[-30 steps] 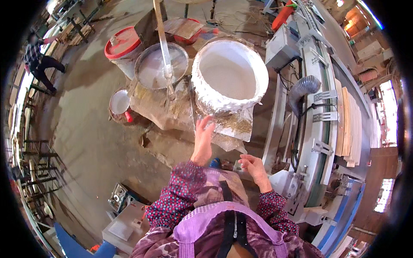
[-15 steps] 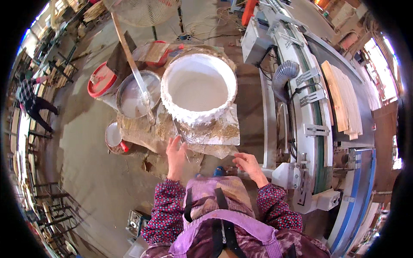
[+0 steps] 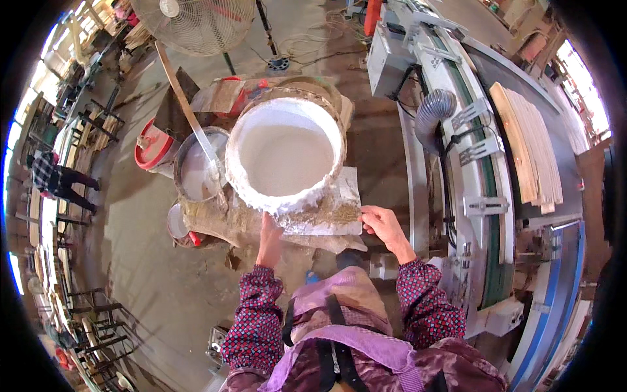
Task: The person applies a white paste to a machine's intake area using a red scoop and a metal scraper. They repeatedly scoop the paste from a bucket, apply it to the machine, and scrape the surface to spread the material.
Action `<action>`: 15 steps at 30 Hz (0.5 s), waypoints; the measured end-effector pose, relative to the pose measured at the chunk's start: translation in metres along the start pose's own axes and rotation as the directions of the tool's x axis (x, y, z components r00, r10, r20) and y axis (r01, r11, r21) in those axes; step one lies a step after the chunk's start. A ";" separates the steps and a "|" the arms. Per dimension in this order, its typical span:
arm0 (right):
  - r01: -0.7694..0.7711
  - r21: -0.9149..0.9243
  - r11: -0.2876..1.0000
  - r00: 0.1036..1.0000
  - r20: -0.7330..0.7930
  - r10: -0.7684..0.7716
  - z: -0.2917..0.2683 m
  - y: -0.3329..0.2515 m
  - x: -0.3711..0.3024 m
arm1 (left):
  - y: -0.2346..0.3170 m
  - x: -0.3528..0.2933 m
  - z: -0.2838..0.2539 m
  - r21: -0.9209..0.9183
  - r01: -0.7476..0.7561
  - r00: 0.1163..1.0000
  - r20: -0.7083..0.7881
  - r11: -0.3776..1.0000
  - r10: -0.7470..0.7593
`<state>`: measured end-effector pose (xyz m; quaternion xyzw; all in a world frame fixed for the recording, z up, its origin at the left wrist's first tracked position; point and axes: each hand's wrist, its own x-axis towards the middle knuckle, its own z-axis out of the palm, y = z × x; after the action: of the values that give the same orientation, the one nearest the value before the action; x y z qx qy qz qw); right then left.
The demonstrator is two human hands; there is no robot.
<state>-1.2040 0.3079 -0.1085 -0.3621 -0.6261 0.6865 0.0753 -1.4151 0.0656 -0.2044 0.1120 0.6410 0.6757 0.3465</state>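
A large round tub (image 3: 287, 145) of off-white paste, its rim thickly caked, rests partly on a flat white board (image 3: 326, 227) strewn with brown crumbs. At the board's near right corner, my right hand (image 3: 386, 228) pinches the edge between thumb and fingertips. My left hand (image 3: 269, 240) is at the near left corner, its thumb toward the board and its fingers along the side edge; it looks closed on it, though slightly blurred. Left of the tub, a long wooden-handled paddle (image 3: 186, 98) leans across a smaller bucket (image 3: 200, 186) coated with whitish paste.
A red-rimmed bucket (image 3: 151, 145) and a small pail (image 3: 177, 221) stand on the left. Behind them is a large fan (image 3: 196, 23). A long machine (image 3: 480, 189) with stacked wooden strips (image 3: 529, 147) runs along the right. Another person (image 3: 57, 178) works at far left.
Both hands have moved forward to the board. The right one, previously short of its corner, now pinches it; the left has turned edge-on at the other corner. The view has shifted slightly.
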 end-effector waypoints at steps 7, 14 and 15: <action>-0.007 -0.009 1.000 0.995 0.104 0.008 -0.039 -0.026 0.077 | 0.006 -0.007 0.028 0.485 0.037 0.994 -0.107 0.874 0.017; -0.010 0.017 1.000 0.991 0.131 0.008 -0.062 -0.036 0.160 | -0.046 -0.071 -0.018 0.988 -0.105 0.983 0.086 0.115 0.162; -0.005 0.040 0.999 0.989 0.145 -0.001 -0.063 -0.038 0.174 | -0.038 -0.074 -0.021 0.989 -0.133 0.984 0.125 0.063 0.124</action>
<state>-1.3066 0.4638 -0.1412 -0.3103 -0.6155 0.7236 0.0365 -1.3608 0.0011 -0.2223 0.3758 0.9148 0.0878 0.1193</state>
